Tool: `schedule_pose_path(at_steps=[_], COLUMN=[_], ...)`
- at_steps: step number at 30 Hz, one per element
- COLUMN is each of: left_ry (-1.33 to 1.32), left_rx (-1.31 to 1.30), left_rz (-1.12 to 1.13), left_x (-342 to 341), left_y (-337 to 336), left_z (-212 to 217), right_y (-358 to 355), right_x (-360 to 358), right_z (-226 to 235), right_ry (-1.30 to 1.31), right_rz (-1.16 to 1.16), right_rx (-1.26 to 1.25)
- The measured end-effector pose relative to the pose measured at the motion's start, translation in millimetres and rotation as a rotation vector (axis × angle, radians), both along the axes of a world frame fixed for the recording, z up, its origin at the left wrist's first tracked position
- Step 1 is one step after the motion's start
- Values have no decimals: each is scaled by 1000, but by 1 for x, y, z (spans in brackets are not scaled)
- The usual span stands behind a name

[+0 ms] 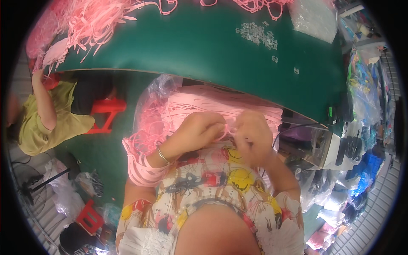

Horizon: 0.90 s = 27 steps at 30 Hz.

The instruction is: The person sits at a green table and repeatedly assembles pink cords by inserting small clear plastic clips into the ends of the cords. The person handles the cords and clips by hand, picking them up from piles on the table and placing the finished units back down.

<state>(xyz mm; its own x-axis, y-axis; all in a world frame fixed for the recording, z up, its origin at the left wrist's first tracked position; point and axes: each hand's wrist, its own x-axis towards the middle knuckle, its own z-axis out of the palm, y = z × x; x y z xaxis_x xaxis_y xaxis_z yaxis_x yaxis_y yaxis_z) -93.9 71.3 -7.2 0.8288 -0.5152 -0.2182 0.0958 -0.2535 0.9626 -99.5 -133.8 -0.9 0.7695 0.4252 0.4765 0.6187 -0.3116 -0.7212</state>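
Both my hands are close together over my lap, fingers curled inward. My left hand (205, 129) pinches a thin pink strap (225, 131) at its fingertips. The strap's other side runs to the curled fingers of my right hand (254, 134), which is slightly blurred; any small part inside them is hidden. Several pink straps (146, 172) hang looped around my left forearm, below a bangle (162, 154). Just beyond my hands lies a thick stack of pink straps (212, 100), with a looser tangle (148, 127) by its left end.
A green table (182, 40) spans the far side, bearing a pink strap heap (95, 23), small clear plastic pieces (257, 36) and a clear bag (314, 19). At left another person (51, 117) sits by a red stool (106, 112). Plastic bags (340, 199) crowd the right.
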Motion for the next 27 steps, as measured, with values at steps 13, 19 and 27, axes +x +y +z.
schedule_pose_path(at_steps=[13,19,27], left_ry=[457,302,287], left_rx=[-314,-82,-12], left_rz=[149,24,-29], left_x=[2,2,4], left_y=[26,27,22], left_z=[9,14,20], right_y=[-22,-25,-36], right_x=[23,31,34], right_z=[-28,-8,0], right_ry=[1287,870,756], right_rz=[372,393,390], right_rx=[443,120,114])
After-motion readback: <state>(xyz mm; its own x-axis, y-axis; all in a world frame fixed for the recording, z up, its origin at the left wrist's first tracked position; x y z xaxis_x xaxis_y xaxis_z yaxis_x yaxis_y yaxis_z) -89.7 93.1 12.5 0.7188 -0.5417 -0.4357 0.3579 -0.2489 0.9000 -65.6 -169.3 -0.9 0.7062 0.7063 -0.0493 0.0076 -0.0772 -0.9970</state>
